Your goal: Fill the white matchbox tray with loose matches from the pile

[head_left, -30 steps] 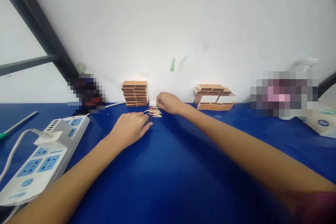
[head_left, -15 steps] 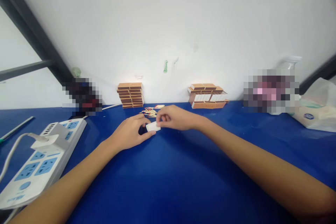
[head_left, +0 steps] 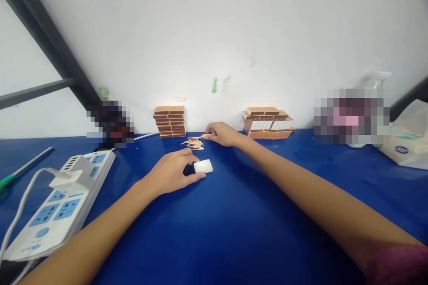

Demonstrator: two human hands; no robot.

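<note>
Blue table [head_left: 234, 222] carries it all: white power strip [head_left: 56, 207] far left, stacked tan matchboxes [head_left: 170, 121] against the wall. Left hand [head_left: 172, 171] steadies the small white inner tray [head_left: 203, 166], grip narrow around it, while right hand [head_left: 222, 133] pinches red-tipped matches [head_left: 194, 143] from the loose pile just beyond.

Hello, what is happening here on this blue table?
A person works at the blue table with both bare hands. The left hand holds a small white box tray that rests on the table. The right hand reaches to a loose pile of matches near the wall and touches its far edge. A neat stack of matchboxes stands behind the pile, a looser stack of boxes to the right, and a power strip at the left.
</note>
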